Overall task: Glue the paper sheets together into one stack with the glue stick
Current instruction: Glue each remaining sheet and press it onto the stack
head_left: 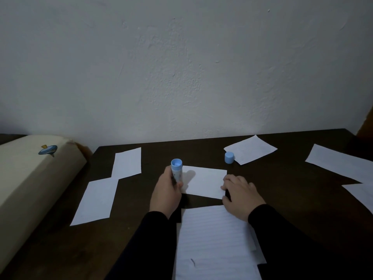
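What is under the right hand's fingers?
The right hand rests its fingers on the small paper sheet; the dark table lies beneath. The covered edge is hidden.

Your uncapped blue glue stick (176, 171) stood upright at the left edge of a small white sheet (203, 181), its blue cap (229, 157) beyond, lined sheets (214, 243) stacked nearest you, other white sheets (127, 163) scattered apart.

Cap (229, 157) behind sheet (203, 181), right of glue stick (176, 170).
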